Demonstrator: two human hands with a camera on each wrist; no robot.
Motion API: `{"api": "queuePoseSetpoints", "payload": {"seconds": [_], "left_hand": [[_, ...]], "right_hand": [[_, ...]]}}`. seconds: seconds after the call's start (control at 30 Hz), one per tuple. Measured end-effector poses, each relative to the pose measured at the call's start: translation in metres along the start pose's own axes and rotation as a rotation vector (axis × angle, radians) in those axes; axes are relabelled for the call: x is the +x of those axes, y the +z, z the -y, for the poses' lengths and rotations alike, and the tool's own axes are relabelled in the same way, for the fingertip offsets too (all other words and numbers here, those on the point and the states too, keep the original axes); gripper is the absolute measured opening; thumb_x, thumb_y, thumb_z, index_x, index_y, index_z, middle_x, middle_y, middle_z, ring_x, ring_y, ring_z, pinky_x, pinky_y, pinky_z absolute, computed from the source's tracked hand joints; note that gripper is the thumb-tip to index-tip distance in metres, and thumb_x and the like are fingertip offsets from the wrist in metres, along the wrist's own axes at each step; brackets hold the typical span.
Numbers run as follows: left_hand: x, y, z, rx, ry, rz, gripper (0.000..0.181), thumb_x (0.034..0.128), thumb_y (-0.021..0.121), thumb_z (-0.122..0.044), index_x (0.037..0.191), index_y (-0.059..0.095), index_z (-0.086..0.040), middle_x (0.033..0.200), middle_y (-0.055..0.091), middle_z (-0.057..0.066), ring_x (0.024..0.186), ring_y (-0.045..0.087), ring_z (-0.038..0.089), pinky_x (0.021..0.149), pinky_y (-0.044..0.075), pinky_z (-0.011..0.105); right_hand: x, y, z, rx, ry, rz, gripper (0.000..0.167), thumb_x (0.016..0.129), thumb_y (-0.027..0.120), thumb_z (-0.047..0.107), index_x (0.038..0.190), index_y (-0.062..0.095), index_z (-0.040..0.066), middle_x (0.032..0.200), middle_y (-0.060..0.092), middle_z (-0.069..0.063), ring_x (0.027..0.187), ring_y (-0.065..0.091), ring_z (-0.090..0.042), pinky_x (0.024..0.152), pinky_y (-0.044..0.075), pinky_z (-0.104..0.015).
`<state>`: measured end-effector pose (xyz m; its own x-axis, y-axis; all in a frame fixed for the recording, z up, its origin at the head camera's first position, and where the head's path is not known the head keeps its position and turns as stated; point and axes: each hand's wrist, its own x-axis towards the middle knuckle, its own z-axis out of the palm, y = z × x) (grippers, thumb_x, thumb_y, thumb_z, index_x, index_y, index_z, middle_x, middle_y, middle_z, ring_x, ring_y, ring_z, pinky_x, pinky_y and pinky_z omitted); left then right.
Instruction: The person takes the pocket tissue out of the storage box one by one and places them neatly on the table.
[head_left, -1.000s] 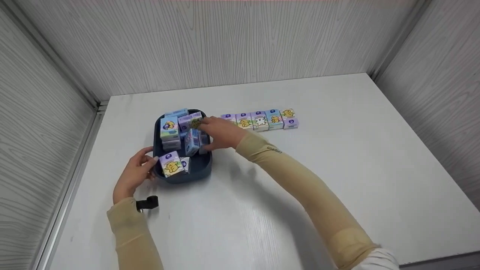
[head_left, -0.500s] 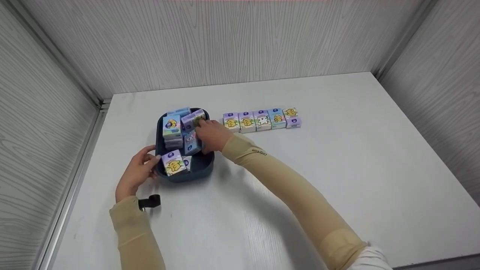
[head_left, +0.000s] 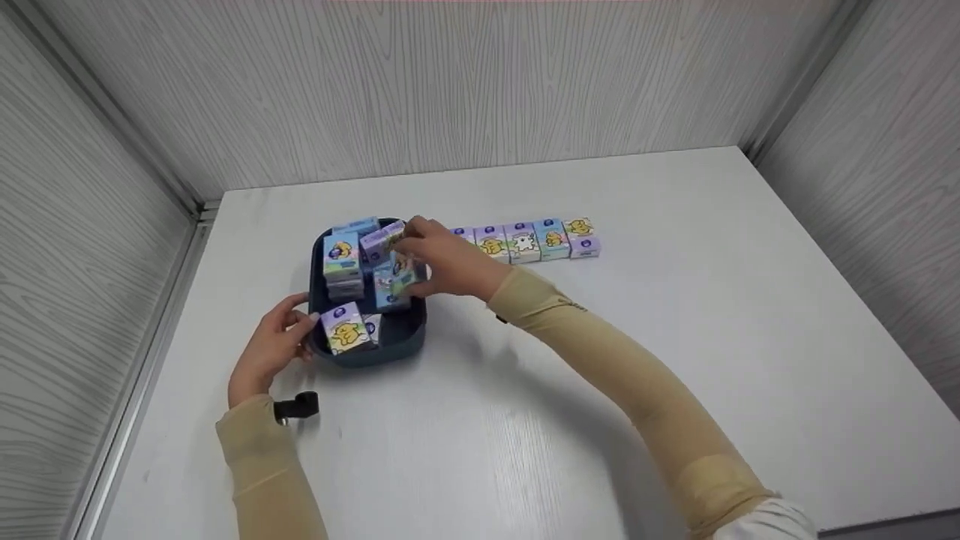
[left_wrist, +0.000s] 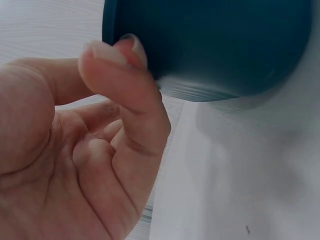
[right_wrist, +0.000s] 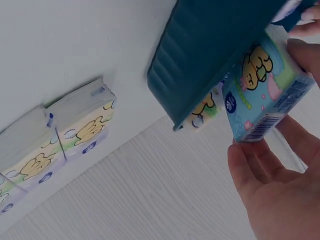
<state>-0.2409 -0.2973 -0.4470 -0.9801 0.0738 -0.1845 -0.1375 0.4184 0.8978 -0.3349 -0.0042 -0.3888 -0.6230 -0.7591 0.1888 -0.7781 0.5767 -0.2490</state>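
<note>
A dark blue plastic basket (head_left: 386,356) holds several small tissue packs in purple and blue wraps. My left hand (head_left: 270,345) pinches its left rim between thumb and fingers; the left wrist view shows the curled fingers against the basket wall (left_wrist: 215,50). Over the basket's right side, my right hand (head_left: 457,262) grips a light blue tissue pack (right_wrist: 260,87) with a cartoon bear on it, thumb on one side and fingers on the other. Still inside lie a purple pack (head_left: 345,330) at the front and a stacked blue-topped pack (head_left: 343,255) at the left.
Right of the basket, a row of several tissue packs (head_left: 523,244) lies side by side on the white table (head_left: 675,337). The right hand partly covers its left end. Pale wood-grain panels (head_left: 480,82) enclose the table at the back and sides.
My right hand reached down into the basket, took hold of the light blue pack and lifted it slightly up and to the right. My left hand stays on the rim.
</note>
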Motion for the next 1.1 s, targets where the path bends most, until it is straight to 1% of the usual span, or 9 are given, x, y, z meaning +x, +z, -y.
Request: {"api": "queuePoseSetpoints", "payload": {"seconds": [0.1,0.2,0.27,0.37,0.47,0.53,0.7,0.8,1.1], "left_hand": [[0.0,0.0,-0.001,0.004,-0.007,0.004,0.056,0.1016,0.047,-0.025,0.151,0.026,-0.009,0.108,0.049,0.017,0.072,0.054,0.016,0.063,0.051,0.031],[0.001,-0.001,-0.002,0.012,-0.004,0.0,0.055,0.1018,0.047,-0.025,0.15,0.026,-0.009,0.108,0.048,0.017,0.071,0.054,0.015,0.063,0.051,0.032],[0.001,-0.001,-0.002,0.014,-0.002,-0.005,0.055,0.1018,0.047,-0.024,0.15,0.026,-0.009,0.107,0.048,0.016,0.07,0.054,0.015,0.063,0.051,0.031],[0.001,0.0,-0.001,0.016,-0.002,-0.015,0.053,0.1014,0.047,-0.022,0.149,0.029,-0.009,0.104,0.049,0.015,0.068,0.054,0.015,0.061,0.051,0.03],[0.003,0.004,0.0,0.02,0.002,-0.031,0.05,0.1007,0.048,-0.021,0.147,0.032,-0.009,0.102,0.049,0.014,0.065,0.053,0.015,0.058,0.05,0.029],[0.005,0.007,0.0,0.028,0.016,-0.042,0.049,0.1004,0.048,-0.02,0.146,0.033,-0.008,0.101,0.05,0.014,0.064,0.053,0.015,0.057,0.049,0.028],[0.01,0.013,-0.002,0.044,0.038,-0.054,0.049,0.1004,0.047,-0.019,0.146,0.033,-0.006,0.1,0.051,0.015,0.062,0.053,0.015,0.056,0.049,0.03],[0.01,0.013,-0.003,0.054,0.04,-0.057,0.05,0.1005,0.047,-0.018,0.147,0.031,-0.005,0.1,0.051,0.015,0.06,0.053,0.014,0.055,0.049,0.031],[0.009,0.012,-0.005,0.065,0.029,-0.052,0.052,0.1005,0.047,-0.019,0.148,0.03,-0.007,0.103,0.052,0.017,0.061,0.054,0.014,0.057,0.049,0.031]], "right_hand": [[-0.022,-0.008,-0.015,0.077,0.021,-0.092,0.056,0.082,0.074,0.038,0.127,0.059,0.009,0.124,0.043,-0.006,0.108,0.045,-0.015,0.092,0.04,-0.024],[-0.042,-0.007,-0.033,0.13,0.066,-0.143,0.058,0.082,0.074,0.036,0.129,0.057,0.008,0.126,0.042,-0.007,0.109,0.044,-0.015,0.093,0.04,-0.025],[-0.055,-0.002,-0.045,0.148,0.102,-0.139,0.059,0.081,0.075,0.034,0.129,0.056,0.007,0.127,0.041,-0.007,0.109,0.044,-0.015,0.094,0.041,-0.026],[-0.075,0.009,-0.06,0.142,0.151,-0.089,0.06,0.079,0.077,0.033,0.129,0.057,0.006,0.126,0.041,-0.006,0.108,0.045,-0.015,0.094,0.041,-0.026],[-0.091,0.02,-0.071,0.128,0.185,-0.043,0.061,0.078,0.078,0.033,0.129,0.057,0.007,0.126,0.042,-0.006,0.107,0.046,-0.014,0.094,0.042,-0.026],[-0.099,0.026,-0.076,0.137,0.193,-0.034,0.062,0.078,0.079,0.032,0.129,0.056,0.006,0.125,0.042,-0.006,0.107,0.046,-0.014,0.094,0.042,-0.027],[-0.11,0.032,-0.081,0.175,0.187,-0.045,0.062,0.077,0.08,0.03,0.128,0.056,0.004,0.125,0.042,-0.007,0.106,0.046,-0.015,0.092,0.043,-0.03],[-0.111,0.034,-0.08,0.18,0.182,-0.045,0.06,0.077,0.08,0.029,0.127,0.057,0.005,0.123,0.043,-0.007,0.103,0.048,-0.015,0.09,0.043,-0.03],[-0.107,0.041,-0.076,0.17,0.233,0.043,0.059,0.079,0.079,0.031,0.127,0.055,0.008,0.119,0.045,-0.003,0.093,0.049,-0.013,0.083,0.045,-0.029]]}}
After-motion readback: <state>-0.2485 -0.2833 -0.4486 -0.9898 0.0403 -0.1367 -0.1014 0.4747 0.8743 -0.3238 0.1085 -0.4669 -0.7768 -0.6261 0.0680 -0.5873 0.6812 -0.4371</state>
